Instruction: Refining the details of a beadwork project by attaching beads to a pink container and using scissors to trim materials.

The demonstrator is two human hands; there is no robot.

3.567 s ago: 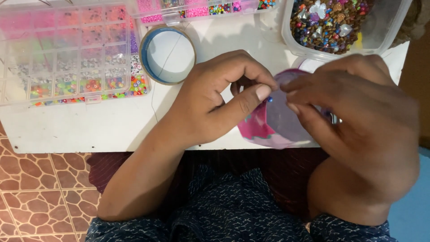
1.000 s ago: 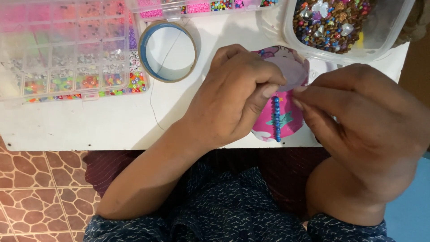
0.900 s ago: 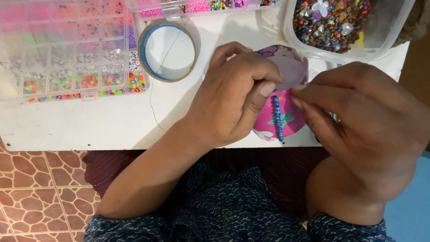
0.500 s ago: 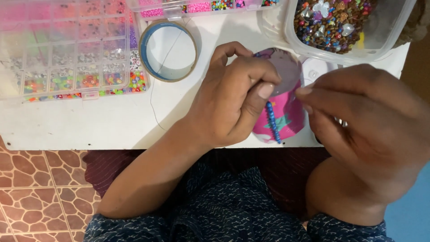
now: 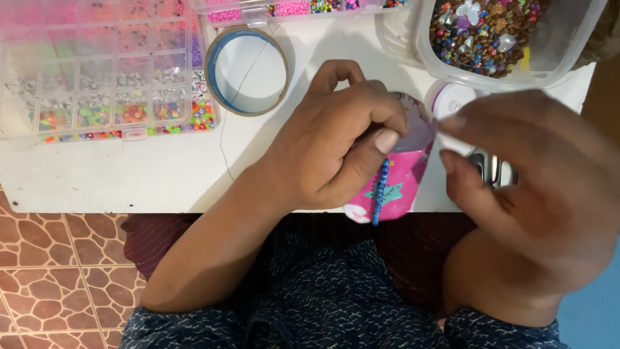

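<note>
L hand (image 5: pixel 329 145) pinching blue bead strand (image 5: pixel 380 191) over pink cup (image 5: pixel 397 184)

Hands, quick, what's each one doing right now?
Left hand: closed, pinching a strand of blue beads.
Right hand: fingers curled, raised; contents cannot be told.

Glossy blue bead strand (image 5: pixel 380 190); clear plastic tub (image 5: pixel 568 48); matt white table (image 5: pixel 129 174).

Blue bead strand (image 5: pixel 380 192) dangling over pink cup (image 5: pixel 395 184)
</note>
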